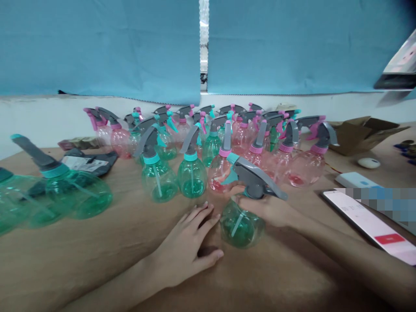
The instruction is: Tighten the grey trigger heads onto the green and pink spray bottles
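Observation:
My right hand [264, 208] is wrapped round the neck of a green spray bottle [242, 225] with a grey trigger head, which stands on the brown table [97, 260] in front of me. My left hand [188, 245] lies flat on the table just left of that bottle, fingers stretched out and apart, holding nothing. Behind them stand several green and pink spray bottles [221, 147] in a crowded group.
Two green bottles [65, 195] lie tilted at the left edge. A dark packet [89, 162] sits behind them. At the right lie a phone [370, 221], a white box [355, 180] and an open cardboard box [360, 134]. A blue curtain [97, 47] hangs behind.

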A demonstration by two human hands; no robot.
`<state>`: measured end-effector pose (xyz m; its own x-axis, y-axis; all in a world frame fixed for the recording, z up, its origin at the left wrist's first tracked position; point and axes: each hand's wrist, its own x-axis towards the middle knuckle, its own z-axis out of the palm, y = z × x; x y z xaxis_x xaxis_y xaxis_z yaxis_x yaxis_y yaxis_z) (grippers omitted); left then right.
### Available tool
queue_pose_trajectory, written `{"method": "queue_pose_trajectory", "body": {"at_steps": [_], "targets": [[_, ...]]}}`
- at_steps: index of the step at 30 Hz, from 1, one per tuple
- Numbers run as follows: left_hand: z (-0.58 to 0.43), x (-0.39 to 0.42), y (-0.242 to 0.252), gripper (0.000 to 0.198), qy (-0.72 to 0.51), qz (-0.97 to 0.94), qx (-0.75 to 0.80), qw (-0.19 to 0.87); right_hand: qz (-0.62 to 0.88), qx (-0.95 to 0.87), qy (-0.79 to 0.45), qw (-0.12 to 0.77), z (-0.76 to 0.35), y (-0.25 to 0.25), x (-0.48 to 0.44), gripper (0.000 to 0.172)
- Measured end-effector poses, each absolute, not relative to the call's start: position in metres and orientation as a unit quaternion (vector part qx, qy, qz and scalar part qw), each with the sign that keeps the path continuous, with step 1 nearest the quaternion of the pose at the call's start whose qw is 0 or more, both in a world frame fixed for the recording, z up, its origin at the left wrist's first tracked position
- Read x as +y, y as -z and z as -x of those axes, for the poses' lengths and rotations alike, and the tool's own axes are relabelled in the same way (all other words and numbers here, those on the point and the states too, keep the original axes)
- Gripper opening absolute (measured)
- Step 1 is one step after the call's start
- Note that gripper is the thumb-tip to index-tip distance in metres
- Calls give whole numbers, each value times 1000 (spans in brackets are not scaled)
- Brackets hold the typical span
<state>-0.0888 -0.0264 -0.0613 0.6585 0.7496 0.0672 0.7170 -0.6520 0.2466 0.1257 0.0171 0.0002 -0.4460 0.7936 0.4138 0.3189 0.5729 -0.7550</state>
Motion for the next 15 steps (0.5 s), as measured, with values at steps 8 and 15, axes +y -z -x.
{"method": "queue_pose_trajectory", "body": {"at_steps": [8, 15], "targets": [[88, -26, 62, 60, -73, -908, 404, 89, 338, -756, -368, 422, -122, 5, 16, 49], [88, -25, 63, 60, -72, -908, 404, 84, 317, -762, -373, 424, -122, 11, 19, 54]]}}
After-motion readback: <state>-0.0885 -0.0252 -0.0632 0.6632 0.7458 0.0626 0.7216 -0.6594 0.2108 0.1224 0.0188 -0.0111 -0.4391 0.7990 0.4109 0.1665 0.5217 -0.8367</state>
